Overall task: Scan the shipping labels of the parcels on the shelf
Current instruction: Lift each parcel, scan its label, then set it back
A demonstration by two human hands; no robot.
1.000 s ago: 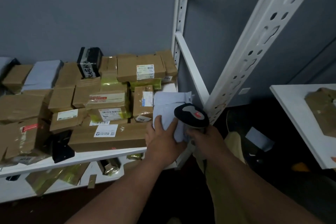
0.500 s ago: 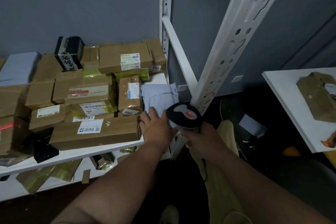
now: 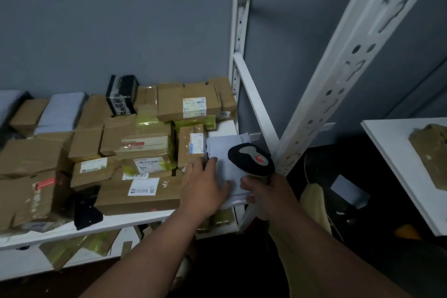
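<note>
L hand [image 3: 205,186] lies flat, fingers relaxed, on a grey mailer bag [image 3: 223,169] at the shelf's [image 3: 135,221] front R corner; R hand [image 3: 268,191] has its grip curled round the handle of a black barcode scanner [image 3: 250,158] w/ head over the bag. Just left, a long brown box [image 3: 140,194] w/ white label [image 3: 144,186] faces up. Behind, stacked cardboard parcels [image 3: 145,142] fill the shelf to the grey wall [image 3: 108,31]; a white bench [image 3: 396,164] stands at R w/ a brown packet [image 3: 433,152]
</note>
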